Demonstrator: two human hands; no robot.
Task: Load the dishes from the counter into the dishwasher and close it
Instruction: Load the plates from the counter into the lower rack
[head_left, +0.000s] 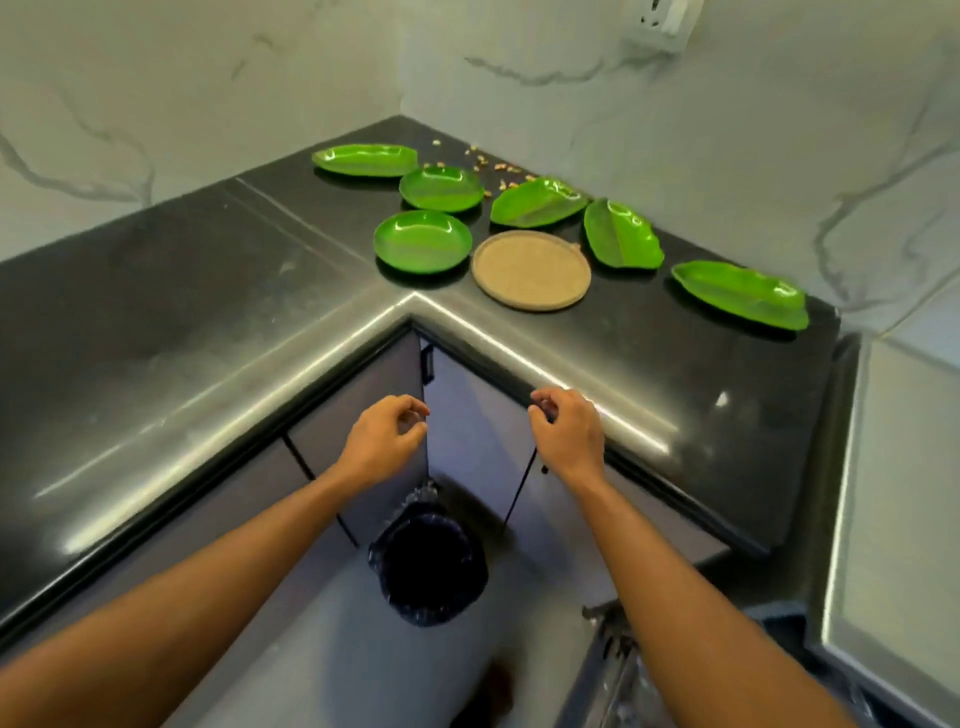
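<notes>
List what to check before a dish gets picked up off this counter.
1. Left hand free: ok, holds nothing.
2. Right hand free: ok, holds nothing.
3. Tan plate bare and lying flat: ok.
4. Green dishes unstacked: ok, six lie singly.
5. Crumbs by the wall cleared: not ok.
6. Dishwasher open: cannot tell; only a blurred metal part shows at lower right.

**Site: domestic kitchen, corner counter**

L-shaped polished black stone counter (208, 332) runs ahead of the left hand (382, 441) and right hand (566, 436), backed by white grey-veined marble-look wall tiles (675, 130). Glossy green plastic plates (422, 241), round and leaf-shaped, and a round tan plate (531, 270) lie beyond the right hand. Flat grey cabinet doors (478, 415) just past both hands. Round bin with dark liner (428, 561) on the floor between the forearms.
</notes>
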